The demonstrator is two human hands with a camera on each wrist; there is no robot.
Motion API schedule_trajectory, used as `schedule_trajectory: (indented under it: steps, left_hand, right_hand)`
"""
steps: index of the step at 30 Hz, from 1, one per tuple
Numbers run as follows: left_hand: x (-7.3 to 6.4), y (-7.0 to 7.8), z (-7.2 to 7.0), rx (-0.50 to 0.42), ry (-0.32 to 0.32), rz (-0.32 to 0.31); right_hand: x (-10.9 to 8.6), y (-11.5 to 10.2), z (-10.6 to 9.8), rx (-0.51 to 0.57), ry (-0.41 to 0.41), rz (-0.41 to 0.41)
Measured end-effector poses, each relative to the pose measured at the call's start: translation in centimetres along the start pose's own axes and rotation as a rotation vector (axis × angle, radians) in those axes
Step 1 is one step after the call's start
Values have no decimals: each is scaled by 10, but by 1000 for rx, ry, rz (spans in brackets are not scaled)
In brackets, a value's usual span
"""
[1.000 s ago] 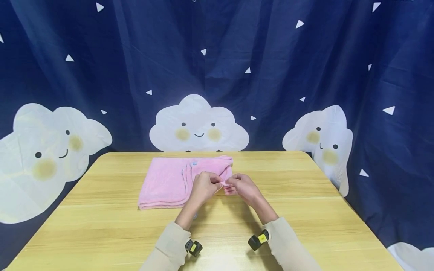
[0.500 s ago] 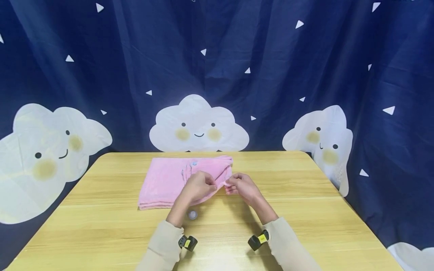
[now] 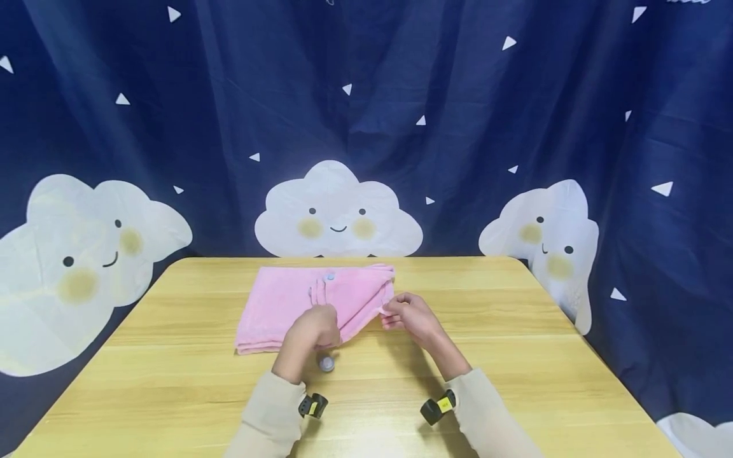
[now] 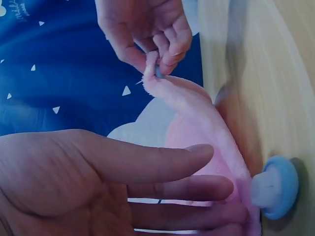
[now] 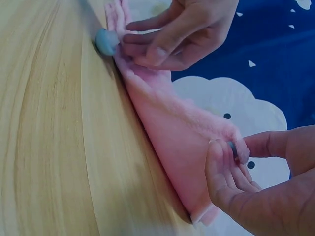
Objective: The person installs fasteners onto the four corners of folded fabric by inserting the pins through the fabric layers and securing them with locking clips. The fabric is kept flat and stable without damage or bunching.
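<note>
A folded pink plush cloth [image 3: 269, 312] lies at the far middle of the table. My right hand [image 3: 415, 321] pinches its near right corner between thumb and fingers, slightly raised. At that pinch a small blue-grey piece [image 5: 232, 146] shows against the cloth. My left hand [image 3: 312, 327] is over the cloth's near edge, thumb and fingers extended and holding nothing. Just beyond its fingertips in the left wrist view sits a mushroom-shaped piece [image 4: 280, 187] with a blue cap and whitish stem, on the table beside the cloth.
Small blue round pieces [image 3: 330, 277] show on the upper part of the cloth. The light wooden table [image 3: 492, 394] stretches to both sides. Behind it hangs a dark blue curtain [image 3: 366, 140] with white clouds. A black wrist camera [image 3: 438, 407] is strapped to each forearm.
My left hand has let go near the corner and moved left and nearer, towards the mushroom-shaped piece, which has come into view. My right hand keeps its pinch in the same place.
</note>
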State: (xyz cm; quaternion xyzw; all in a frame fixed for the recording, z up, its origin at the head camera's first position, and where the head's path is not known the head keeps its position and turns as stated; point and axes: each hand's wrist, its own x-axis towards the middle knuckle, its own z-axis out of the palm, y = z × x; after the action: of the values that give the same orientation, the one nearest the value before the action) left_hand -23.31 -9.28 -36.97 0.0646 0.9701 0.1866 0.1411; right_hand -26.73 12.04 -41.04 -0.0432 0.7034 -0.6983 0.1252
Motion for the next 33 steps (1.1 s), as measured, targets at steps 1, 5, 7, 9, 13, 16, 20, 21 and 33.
schedule_trajectory:
  steps: [1, 5, 7, 9, 13, 16, 20, 21, 33]
  left_hand:
    - [0, 1, 1, 8, -16, -13]
    - [0, 2, 5, 28, -85, -73]
    - [1, 2, 8, 56, -109, -89]
    - [4, 2, 10, 80, -122, -96]
    - [8, 3, 15, 145, -135, -84]
    - [9, 4, 17, 179, -133, -65]
    - [10, 4, 16, 133, -116, -44]
    - [10, 4, 15, 112, -102, -33]
    - [26, 4, 12, -406, 232, 161]
  right_hand:
    - [0, 0, 0, 2, 1, 0]
    - [1, 1, 0, 6, 6, 1]
    - [2, 2, 0, 8, 6, 3]
    - [2, 2, 0, 8, 4, 4]
    - [4, 4, -1, 13, 5, 9]
    - [4, 4, -1, 16, 5, 11]
    - [3, 3, -1, 13, 5, 11]
    - [3, 3, -1, 12, 7, 11]
    - [3, 3, 1, -6, 22, 12]
